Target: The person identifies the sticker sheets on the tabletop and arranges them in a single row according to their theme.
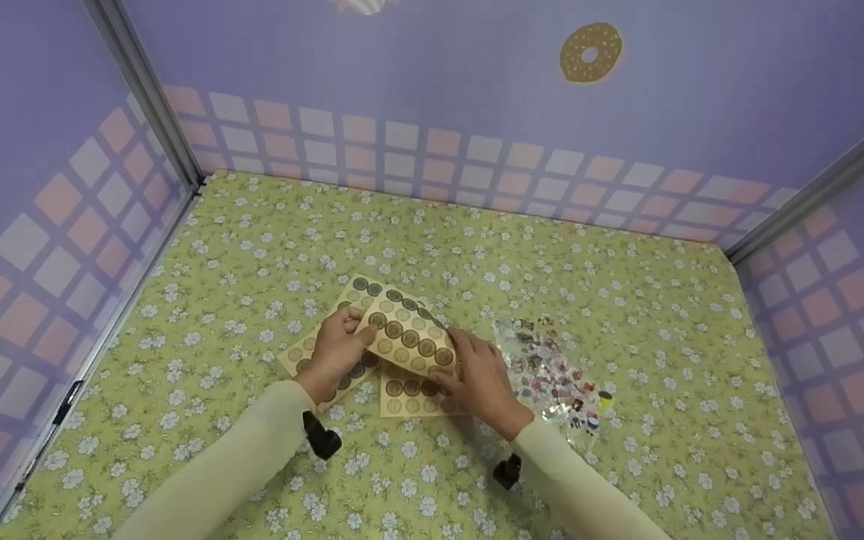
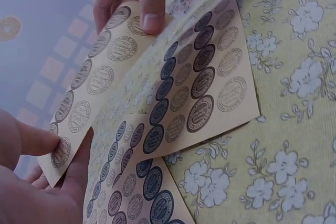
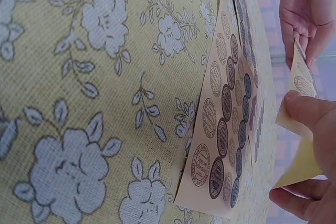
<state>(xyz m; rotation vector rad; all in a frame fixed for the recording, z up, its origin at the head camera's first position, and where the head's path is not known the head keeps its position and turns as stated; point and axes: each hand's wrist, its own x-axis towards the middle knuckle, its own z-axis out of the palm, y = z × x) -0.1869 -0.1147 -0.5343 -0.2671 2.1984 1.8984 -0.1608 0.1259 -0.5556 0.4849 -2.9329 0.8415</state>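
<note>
Both hands hold up a tan sticker sheet printed with rows of round brown and dark seals. My left hand pinches its left edge, thumb on the printed face and fingers behind. At the lower right corner, my right hand grips it between thumb and fingers. The sheet bends, and its plain yellowish back shows in the right wrist view. Beneath it lie similar sticker sheets: one slants under the left hand, and another sits below the right hand. They overlap in the left wrist view.
Right of the right hand lies a clear sheet of small colourful stickers, with glare on it. A flowered yellow-green cloth covers the table. Purple walls with a pink and white check border stand at the back and sides.
</note>
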